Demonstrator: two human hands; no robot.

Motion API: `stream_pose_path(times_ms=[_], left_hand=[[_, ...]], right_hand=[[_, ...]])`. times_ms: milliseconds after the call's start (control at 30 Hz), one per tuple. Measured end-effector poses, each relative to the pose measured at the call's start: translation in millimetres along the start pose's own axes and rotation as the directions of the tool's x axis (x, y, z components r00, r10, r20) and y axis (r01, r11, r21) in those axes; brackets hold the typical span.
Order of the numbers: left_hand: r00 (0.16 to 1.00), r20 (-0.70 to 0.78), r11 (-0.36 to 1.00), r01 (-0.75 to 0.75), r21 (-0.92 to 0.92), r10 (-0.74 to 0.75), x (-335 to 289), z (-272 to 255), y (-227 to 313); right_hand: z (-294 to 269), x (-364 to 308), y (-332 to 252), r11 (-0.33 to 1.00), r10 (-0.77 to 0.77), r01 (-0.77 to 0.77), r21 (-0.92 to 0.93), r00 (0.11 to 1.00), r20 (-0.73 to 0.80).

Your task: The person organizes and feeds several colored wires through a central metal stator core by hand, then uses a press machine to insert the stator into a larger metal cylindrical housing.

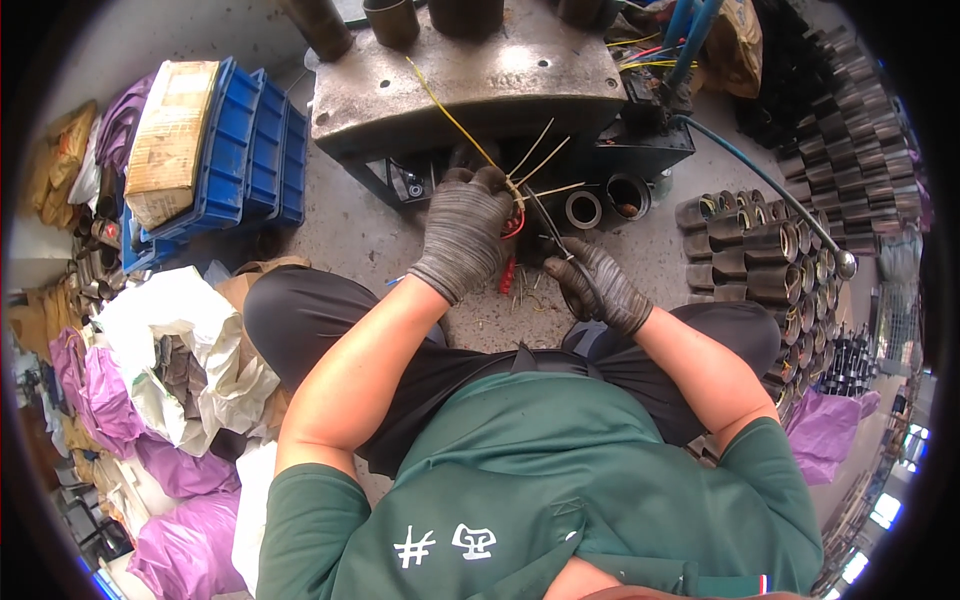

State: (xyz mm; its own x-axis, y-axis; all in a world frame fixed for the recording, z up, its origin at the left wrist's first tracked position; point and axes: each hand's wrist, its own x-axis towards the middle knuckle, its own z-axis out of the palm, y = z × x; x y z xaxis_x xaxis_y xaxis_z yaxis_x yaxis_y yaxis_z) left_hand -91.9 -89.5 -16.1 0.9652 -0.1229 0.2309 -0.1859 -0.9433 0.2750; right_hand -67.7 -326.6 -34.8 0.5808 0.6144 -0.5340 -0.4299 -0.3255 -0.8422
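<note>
Both of my hands wear dirty grey work gloves. My left hand [463, 232] is closed around a bundle of thin wires, just in front of the metal bench. From that bundle a long yellow wire [445, 112] runs up and away to the left, and several pale wires [533, 158] fan out to the right. A red wire loop [515, 222] hangs below the fingers. My right hand [600, 283] grips dark scissors [545, 217], their blades pointing up at the wires. What else sits behind my left fingers is hidden.
The heavy metal bench [480, 80] carries dark metal cylinders [390, 22]. Blue crates [225, 150] and white sacks [170, 330] are at left. Stacked cylinders [765, 250] and a blue rod with a ball end [770, 180] are at right. Wire scraps [527, 300] litter the floor.
</note>
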Motion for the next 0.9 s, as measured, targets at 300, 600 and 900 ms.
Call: stream_pose_path(times_ms=[300,600,900], left_hand=[[1.000,0.009,0.999,0.017,0.027,-0.018,-3.2,4.5,-5.2],[0.998,0.036,0.999,-0.045,-0.006,0.045,-5.4,0.3,0.8],[0.997,0.069,0.999,-0.027,-0.024,0.029,-4.6,0.3,-1.6]], right_hand=[[-2.0,1.1,10.7,0.989,-0.049,0.037,-0.140,0.995,-0.081],[-9.4,6.9,3.3,0.976,-0.041,0.030,-0.215,0.998,-0.045],[-12.5,4.6,2.7,0.999,0.044,-0.045,-0.022,0.998,-0.050]])
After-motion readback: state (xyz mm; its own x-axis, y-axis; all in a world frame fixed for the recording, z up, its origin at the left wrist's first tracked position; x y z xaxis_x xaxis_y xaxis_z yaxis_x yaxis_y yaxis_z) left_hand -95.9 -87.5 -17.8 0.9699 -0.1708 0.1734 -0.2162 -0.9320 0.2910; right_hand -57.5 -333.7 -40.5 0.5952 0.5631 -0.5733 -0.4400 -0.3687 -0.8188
